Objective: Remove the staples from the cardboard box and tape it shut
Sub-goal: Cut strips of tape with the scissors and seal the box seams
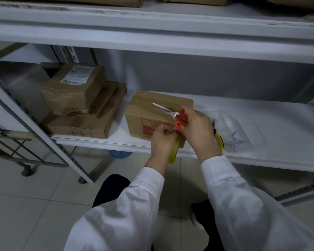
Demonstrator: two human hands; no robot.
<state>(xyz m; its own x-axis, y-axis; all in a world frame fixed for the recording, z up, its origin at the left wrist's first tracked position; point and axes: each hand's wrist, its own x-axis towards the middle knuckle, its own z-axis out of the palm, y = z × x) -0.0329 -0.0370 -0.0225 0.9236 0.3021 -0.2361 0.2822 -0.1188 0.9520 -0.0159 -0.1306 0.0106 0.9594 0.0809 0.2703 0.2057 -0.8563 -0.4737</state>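
Note:
A small cardboard box [149, 109] with a red print on its front stands on the white shelf [261, 113]. My right hand [198, 127] grips red-handled scissors [172, 115], blades closed and pointing up-left over the box top. My left hand [161, 140] is at the box's front lower edge, holding a yellowish tape roll [174, 153] and pinching the tape end near the scissor handles. Most of the roll is hidden behind my left hand.
A yellow-handled tool [218, 136] and a clear plastic tray [241, 131] with loose metal staples lie right of the box. Stacked cardboard parcels [80, 105] sit at the left. A shelf post [34, 127], a cart frame [16, 147] and a blue basket [119, 153] are below.

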